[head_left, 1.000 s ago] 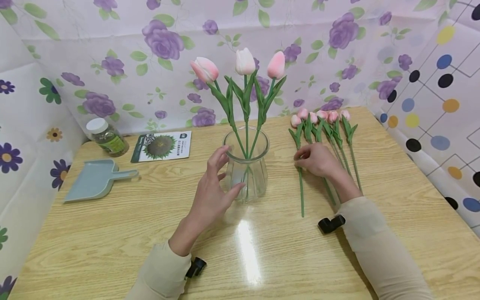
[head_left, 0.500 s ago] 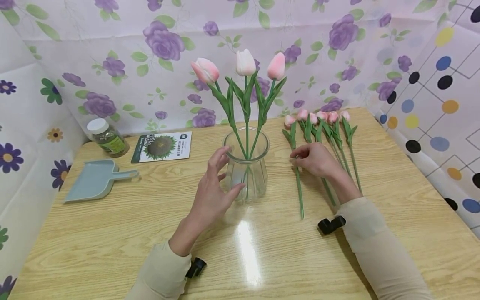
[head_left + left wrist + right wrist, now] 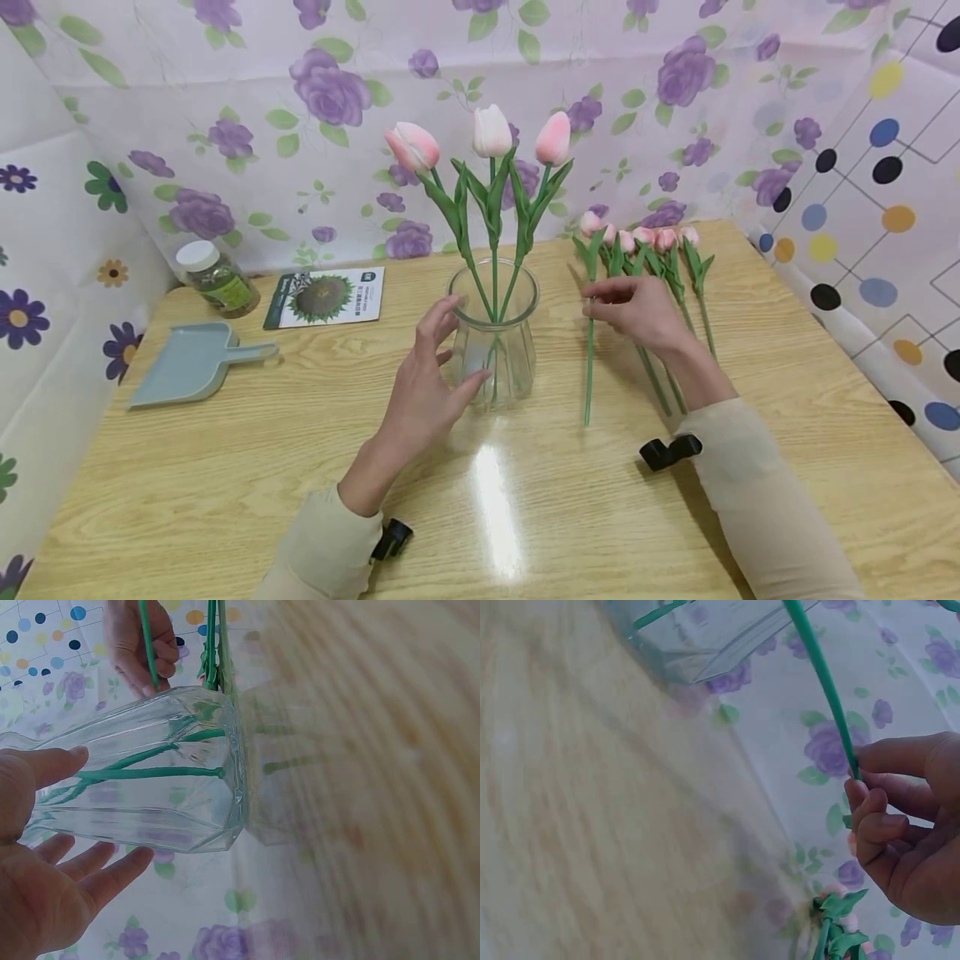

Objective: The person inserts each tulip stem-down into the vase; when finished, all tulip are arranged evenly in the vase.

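Note:
A clear glass vase (image 3: 519, 362) stands mid-table, with three pink-and-white tulips (image 3: 492, 133) upright in it. My left hand (image 3: 420, 392) curves round the vase's left side, thumb across the front and index finger at the rim. In the left wrist view, the crossed green stems (image 3: 161, 772) show through the glass. To the right, my right hand (image 3: 637, 315) pinches one tulip (image 3: 588, 375) by its stem between thumb and fingers. The right wrist view shows this stem (image 3: 821, 671) slanting up from the fingertips, above the tabletop.
Several more tulips (image 3: 701, 271) lie side by side under and beyond my right hand. At the left are a pale blue dustpan (image 3: 180, 362), a white-capped jar (image 3: 221, 283) and a sunflower-picture packet (image 3: 326, 296). Flower-printed sheeting (image 3: 255, 100) stands behind the table.
My right hand has parted one tulip from the row and raised it; its stem has swung to the left and more upright. The left hand stays at the vase.

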`<action>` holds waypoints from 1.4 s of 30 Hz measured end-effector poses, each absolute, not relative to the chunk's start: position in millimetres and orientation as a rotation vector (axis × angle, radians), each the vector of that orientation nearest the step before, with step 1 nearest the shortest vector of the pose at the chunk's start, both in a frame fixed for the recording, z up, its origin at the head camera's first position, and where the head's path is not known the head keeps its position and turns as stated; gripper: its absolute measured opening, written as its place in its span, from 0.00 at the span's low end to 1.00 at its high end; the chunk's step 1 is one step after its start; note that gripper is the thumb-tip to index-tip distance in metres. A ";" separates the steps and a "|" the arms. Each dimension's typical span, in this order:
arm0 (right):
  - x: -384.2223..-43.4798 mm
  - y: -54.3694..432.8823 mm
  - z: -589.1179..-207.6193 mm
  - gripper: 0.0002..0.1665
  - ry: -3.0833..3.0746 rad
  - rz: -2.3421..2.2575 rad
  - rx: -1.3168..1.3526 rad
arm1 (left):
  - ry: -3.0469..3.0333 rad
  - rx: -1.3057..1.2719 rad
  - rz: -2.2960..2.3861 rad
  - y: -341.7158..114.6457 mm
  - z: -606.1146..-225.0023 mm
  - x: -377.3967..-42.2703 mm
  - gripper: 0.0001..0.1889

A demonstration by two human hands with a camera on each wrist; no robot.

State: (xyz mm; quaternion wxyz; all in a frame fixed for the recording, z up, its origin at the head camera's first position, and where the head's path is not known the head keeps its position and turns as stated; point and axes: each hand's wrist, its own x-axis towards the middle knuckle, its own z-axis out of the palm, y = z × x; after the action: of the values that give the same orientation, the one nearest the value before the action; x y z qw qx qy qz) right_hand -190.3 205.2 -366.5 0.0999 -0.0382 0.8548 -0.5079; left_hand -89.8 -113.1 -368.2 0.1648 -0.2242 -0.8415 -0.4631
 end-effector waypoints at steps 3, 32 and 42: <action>-187.4 206.4 -360.9 0.24 2.486 -1.602 -0.085 | -2.401 -0.638 -1.315 -113.4 -368.5 -88.3 0.54; -171.4 200.6 -317.8 0.14 2.312 -2.153 -0.144 | -2.399 -0.655 -1.240 -112.8 -366.9 -90.7 0.53; -171.2 193.6 -305.8 0.13 2.278 -2.271 -0.239 | -2.380 -0.653 -1.222 -112.6 -367.4 -90.7 0.53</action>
State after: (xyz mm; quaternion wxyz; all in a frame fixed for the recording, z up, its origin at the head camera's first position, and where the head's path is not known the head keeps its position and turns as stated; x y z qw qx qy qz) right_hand -171.2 193.6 -305.8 -0.0419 -0.0740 0.7057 -0.7034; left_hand -90.7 -112.6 -367.4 0.1927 -0.2325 -0.8480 -0.4355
